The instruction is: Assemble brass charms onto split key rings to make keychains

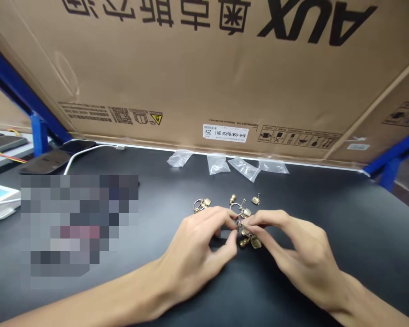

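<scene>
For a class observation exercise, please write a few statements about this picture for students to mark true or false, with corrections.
1. The left hand and right hand meet at brass-coloured ring charms. True.
2. Clear plastic bags lie in a row on the dark tabletop, beyond the charms. True.
3. The right hand wears a glove. False: it is bare.
4. The box behind the table is unprinted. False: the cardboard box bears large black print, including "AUX".
</scene>
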Tool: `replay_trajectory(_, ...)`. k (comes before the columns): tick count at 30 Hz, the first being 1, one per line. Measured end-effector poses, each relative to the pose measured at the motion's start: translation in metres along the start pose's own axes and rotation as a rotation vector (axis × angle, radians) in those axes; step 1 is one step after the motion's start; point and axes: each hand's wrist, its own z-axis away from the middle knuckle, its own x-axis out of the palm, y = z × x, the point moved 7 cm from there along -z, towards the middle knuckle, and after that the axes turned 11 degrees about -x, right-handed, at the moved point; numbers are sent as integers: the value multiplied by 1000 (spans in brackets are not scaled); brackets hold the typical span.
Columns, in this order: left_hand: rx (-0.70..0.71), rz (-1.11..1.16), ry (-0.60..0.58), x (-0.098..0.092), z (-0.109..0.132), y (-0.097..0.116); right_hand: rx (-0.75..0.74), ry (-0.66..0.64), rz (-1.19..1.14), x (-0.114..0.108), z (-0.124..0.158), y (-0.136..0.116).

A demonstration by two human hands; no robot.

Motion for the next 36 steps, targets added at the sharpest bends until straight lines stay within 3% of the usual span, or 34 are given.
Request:
replay_trajectory(3, 12, -18, 20, -1, 0, 2, -25, -28, 12, 1, 1, -2)
replay_trajectory(9, 22, -43, 30, -2, 0, 4, 83, -72, -41, 5, 3, 2)
replay_trajectory(14, 20, 48, 81, -7, -1, 5, -144, -115, -18, 3, -2, -16)
replay_trajectory(18, -25, 98, 102, -11, -3, 4, -282, -99, 143, -4, -3, -20)
replay_trajectory(20, -31, 102, 113, -13, -4, 4, -232, -35, 266, -13, -2, -9)
replay_trajectory(22, -39, 98, 119, -14, -5, 3, -44, 27, 368, -23, 0, 16)
replay_trajectory(24, -42, 87, 108, -14, -6, 2, 147, -52, 396, -23, 3, 46)
replay_trajectory(27, -22, 79, 98, -15, -6, 3, 262, -260, 365, -13, 6, 78)
replay_trajectory(31, 18, 70, 84, -15, -5, 4, 231, -403, 297, -5, 9, 89)
replay_trajectory(36, 7, 54, 63, -14, -5, 1, 111, -447, 386, -2, 11, 82)
